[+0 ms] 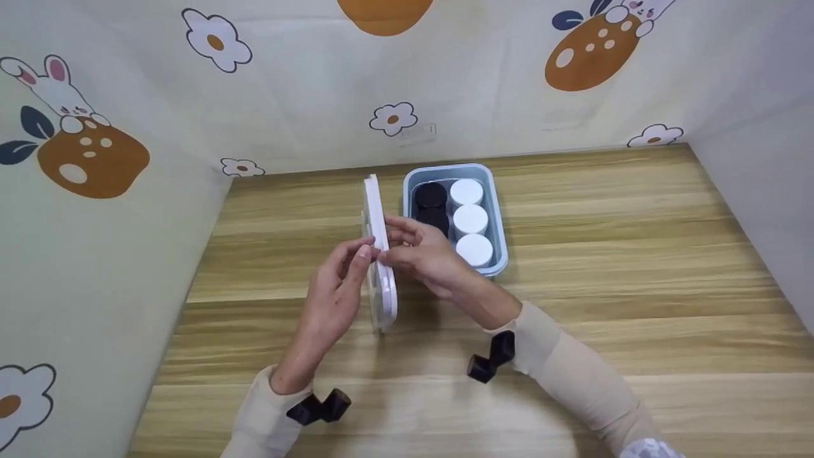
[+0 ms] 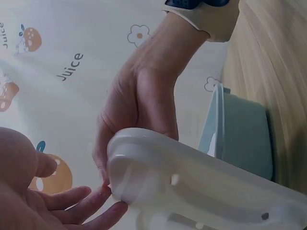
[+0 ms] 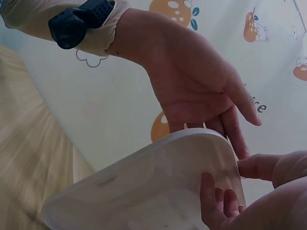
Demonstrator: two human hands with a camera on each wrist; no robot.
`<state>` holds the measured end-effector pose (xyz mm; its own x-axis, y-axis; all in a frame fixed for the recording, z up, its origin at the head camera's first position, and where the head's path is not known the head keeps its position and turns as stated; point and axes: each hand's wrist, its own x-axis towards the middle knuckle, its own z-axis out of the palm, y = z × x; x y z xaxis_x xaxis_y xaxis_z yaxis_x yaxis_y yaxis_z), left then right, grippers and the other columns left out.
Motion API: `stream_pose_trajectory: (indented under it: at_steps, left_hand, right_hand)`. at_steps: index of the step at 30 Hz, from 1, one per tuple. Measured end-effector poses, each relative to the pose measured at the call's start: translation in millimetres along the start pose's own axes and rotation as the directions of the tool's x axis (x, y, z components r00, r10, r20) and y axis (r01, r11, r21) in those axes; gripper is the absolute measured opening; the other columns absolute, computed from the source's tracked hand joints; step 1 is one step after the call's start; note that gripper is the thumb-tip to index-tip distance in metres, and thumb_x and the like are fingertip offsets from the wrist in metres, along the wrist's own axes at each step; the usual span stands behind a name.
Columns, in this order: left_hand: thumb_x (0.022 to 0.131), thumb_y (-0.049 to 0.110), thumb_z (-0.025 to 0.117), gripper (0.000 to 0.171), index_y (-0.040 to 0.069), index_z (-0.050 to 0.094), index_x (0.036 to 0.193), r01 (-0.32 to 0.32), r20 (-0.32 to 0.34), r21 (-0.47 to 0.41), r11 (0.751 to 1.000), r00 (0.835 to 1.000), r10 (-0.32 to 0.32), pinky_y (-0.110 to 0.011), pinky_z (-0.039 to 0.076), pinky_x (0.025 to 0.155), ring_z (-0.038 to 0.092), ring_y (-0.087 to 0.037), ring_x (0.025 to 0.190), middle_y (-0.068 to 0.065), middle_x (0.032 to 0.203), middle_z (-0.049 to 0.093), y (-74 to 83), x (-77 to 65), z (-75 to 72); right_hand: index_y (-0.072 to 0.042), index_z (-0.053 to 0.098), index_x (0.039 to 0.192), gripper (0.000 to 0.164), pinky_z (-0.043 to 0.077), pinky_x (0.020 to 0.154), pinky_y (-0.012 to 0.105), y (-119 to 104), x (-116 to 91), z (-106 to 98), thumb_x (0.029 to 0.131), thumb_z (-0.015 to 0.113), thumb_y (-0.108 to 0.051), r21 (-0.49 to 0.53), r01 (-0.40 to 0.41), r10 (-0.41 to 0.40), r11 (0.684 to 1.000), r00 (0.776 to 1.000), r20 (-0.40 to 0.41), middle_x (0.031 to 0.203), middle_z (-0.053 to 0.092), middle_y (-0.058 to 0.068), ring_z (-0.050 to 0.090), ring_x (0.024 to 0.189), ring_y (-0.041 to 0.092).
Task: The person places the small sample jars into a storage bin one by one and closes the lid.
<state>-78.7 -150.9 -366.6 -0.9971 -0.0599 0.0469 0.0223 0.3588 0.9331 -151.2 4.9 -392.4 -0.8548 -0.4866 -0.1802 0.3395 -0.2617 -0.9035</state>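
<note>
A white plastic lid (image 1: 386, 296) stands on its edge, raised between my two hands. My right hand (image 1: 432, 257) pinches the lid's upper edge; in the right wrist view its thumb lies at the rim and its fingers (image 3: 207, 199) press one broad face. On the other side, my left hand (image 1: 334, 292) has its fingers at the lid's edge, thumb held apart from it in the left wrist view. Just right of the lid is a light blue box (image 1: 502, 245). White-capped jars (image 1: 470, 220) line its right side, and black-capped ones (image 1: 430, 195) its left, partly hidden by my right hand.
The wood-grain table (image 1: 604, 305) runs under everything. A patterned cloth wall (image 1: 305, 95) rises behind the box, with side walls at left and right. Small black cameras (image 1: 489, 359) protrude from both cream sleeves.
</note>
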Motion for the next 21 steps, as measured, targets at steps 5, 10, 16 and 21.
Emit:
stream_pose_trajectory:
  at_steps: [5, 10, 16, 21]
  left_hand:
    - [0.106, 0.025, 0.049, 0.042, 0.004, 0.050, 0.142, 0.011, -0.044, 0.035, 0.999, 0.999, -0.009, -0.055, 0.046, 0.112, 0.051, -0.039, 0.135, -0.021, 0.145, 0.051, -14.7, 12.4, 8.5]
    - [0.104, 0.031, 0.050, 0.064, 0.005, 0.026, 0.157, 0.204, -0.014, 0.105, 0.973, 0.979, -0.204, -0.058, 0.033, 0.121, 0.034, -0.042, 0.145, -0.025, 0.159, 0.028, -39.0, 38.5, 8.0]
    - [0.103, 0.027, 0.053, 0.067, -0.001, 0.022, 0.156, 0.388, 0.140, -0.142, 0.911, 0.919, -0.370, -0.052, 0.052, 0.106, 0.052, -0.038, 0.133, -0.024, 0.153, 0.041, -50.3, 67.4, 15.2]
    - [0.102, 0.023, 0.056, 0.061, -0.003, 0.031, 0.151, 0.365, 0.147, -0.130, 0.922, 0.927, -0.346, -0.045, 0.059, 0.095, 0.060, -0.036, 0.122, -0.025, 0.143, 0.051, -39.3, 84.5, 30.7]
  right_hand:
    - [-0.005, 0.042, 0.150, 0.075, 0.061, 0.083, 0.028, -4, -7, -18, 0.079, 0.061, 0.012, -0.072, 0.024, -0.024, 0.997, 1.000, -0.003, 0.124, 0.064, 0.013, 0.066, 0.098, 0.016]
    - [-0.001, 0.037, 0.151, 0.074, 0.062, 0.083, 0.028, -18, -19, -43, 0.082, 0.059, 0.013, -0.030, 0.115, -0.113, 0.993, 0.991, 0.071, 0.121, 0.062, 0.009, 0.067, 0.100, 0.016]
    - [0.002, 0.031, 0.153, 0.072, 0.062, 0.078, 0.025, -29, -26, -80, 0.086, 0.054, 0.014, 0.021, 0.172, -0.173, 0.985, 0.982, 0.070, 0.121, 0.062, 0.005, 0.067, 0.099, 0.015]
    - [-0.005, 0.036, 0.154, 0.070, 0.063, 0.067, 0.025, -33, -28, -108, 0.089, 0.057, 0.011, -0.019, 0.188, -0.189, 0.982, 0.978, -0.089, 0.114, 0.066, 0.001, 0.069, 0.089, 0.013]
